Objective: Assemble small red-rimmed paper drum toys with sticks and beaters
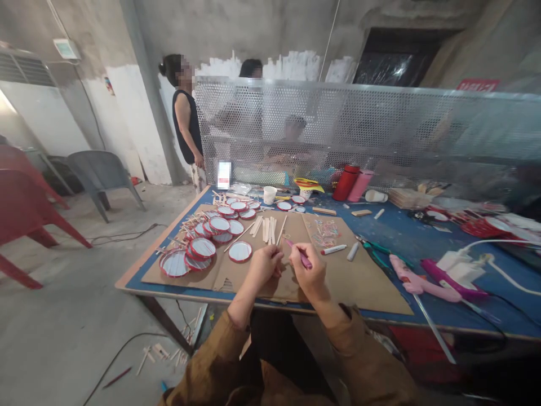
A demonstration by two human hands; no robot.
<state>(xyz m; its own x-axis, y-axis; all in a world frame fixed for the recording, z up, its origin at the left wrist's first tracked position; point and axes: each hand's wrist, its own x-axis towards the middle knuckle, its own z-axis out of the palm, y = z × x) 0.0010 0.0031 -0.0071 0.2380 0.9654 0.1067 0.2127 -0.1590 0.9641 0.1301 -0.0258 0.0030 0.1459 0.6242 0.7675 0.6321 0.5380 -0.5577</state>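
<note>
My right hand (309,272) is closed around a slim purple pen (305,260), its tip pointing up and left. Close beside it, my left hand (265,267) has its fingers pinched together; whatever is in them, if anything, is hidden. Both hands are over the near part of a brown cardboard sheet (372,293). Beyond them lie flat wooden sticks (269,230) and a thin stick (281,230). A round white disc with a red rim (240,251) lies left of my left hand, beside a heap of similar discs (203,248) with wooden handles.
Small coloured bits (325,233), a white marker (333,250), green-handled pliers (378,249) and a pink glue gun (422,282) lie to the right. A paper cup (269,195) and red bottle (346,182) stand behind. A perforated metal screen (380,129) borders the table; people are beyond.
</note>
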